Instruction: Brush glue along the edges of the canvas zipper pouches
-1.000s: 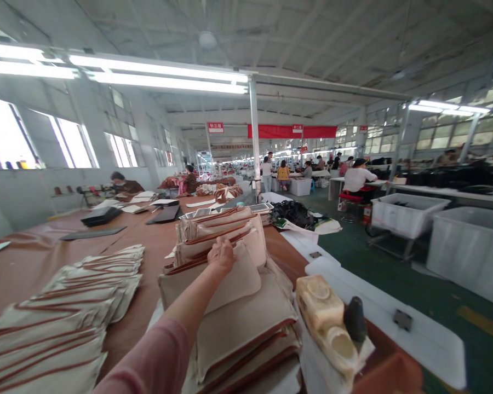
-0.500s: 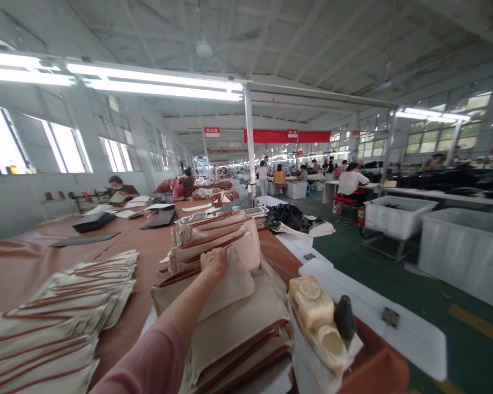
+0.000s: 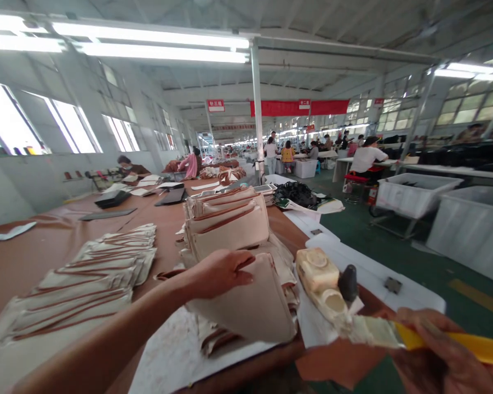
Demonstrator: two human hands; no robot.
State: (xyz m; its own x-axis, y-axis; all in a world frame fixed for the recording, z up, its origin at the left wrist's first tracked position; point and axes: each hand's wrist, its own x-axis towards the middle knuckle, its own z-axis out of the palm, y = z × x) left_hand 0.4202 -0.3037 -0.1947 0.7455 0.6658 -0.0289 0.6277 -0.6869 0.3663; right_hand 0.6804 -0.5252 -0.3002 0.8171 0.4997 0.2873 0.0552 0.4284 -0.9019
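Observation:
My left hand (image 3: pixel 222 272) grips the top edge of a beige fabric piece (image 3: pixel 250 303) and holds it a little above the white board (image 3: pixel 168 350). My right hand (image 3: pixel 439 355) at the lower right is closed on a brush with a yellow handle (image 3: pixel 447 342); its bristles (image 3: pixel 373 331) are pale with glue. Behind the lifted piece stands a tall stack of beige pieces with brown trim (image 3: pixel 228 224). A glue jug (image 3: pixel 320 279) with a dark cap lies to the right of the piece.
Fanned rows of beige pieces (image 3: pixel 90 279) cover the brown table (image 3: pixel 41 246) to the left. White bins (image 3: pixel 468 230) stand on the green floor at the right. Other people sit and work at distant tables.
My left hand has pulled a beige piece off the pile toward me. My right hand has come into view with the brush. The camera has tilted down.

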